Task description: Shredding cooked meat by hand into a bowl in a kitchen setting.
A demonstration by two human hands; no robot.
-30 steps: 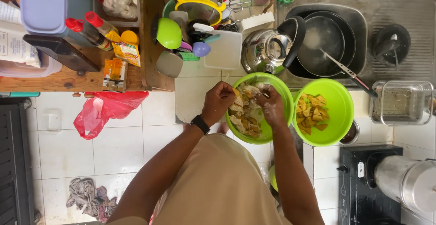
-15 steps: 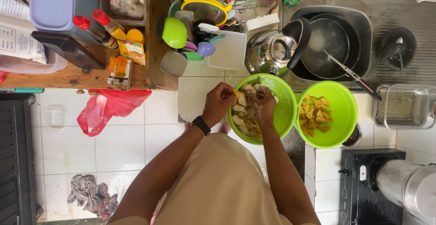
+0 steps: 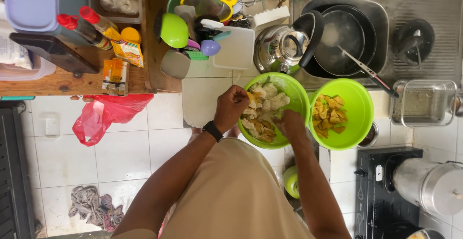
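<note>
Wooden tabletop (image 3: 62, 82), upper left of frame: lilac plastic container (image 3: 31, 2), two red-capped sauce bottles (image 3: 89, 27), small orange packets (image 3: 115, 75).

Red plastic bag (image 3: 103, 118), left of centre, hanging below the tabletop's edge over white floor tiles. Crumpled grey rag (image 3: 91, 205), lower left, on the floor.

Dish rack (image 3: 207, 27), upper centre: green cup, yellow-rimmed strainer, white cutting board.

Left hand (image 3: 231, 108), centre, black watch at the wrist: grip curled nearly closed, fingertips pinching a pale food piece at the left rim of the bowl.

Green bowl of pale chunks (image 3: 295, 96), centre, just below a steel kettle (image 3: 282, 48). Right hand (image 3: 291, 124) inside it at lower right, fingers down among the chunks; how far the grip is closed cannot be told.

Second green bowl (image 3: 359, 101), touching the first on its right, holds yellow-orange slices.

Sink with dark pan (image 3: 347, 34), upper right. Black stove (image 3: 381, 191), lower right.
</note>
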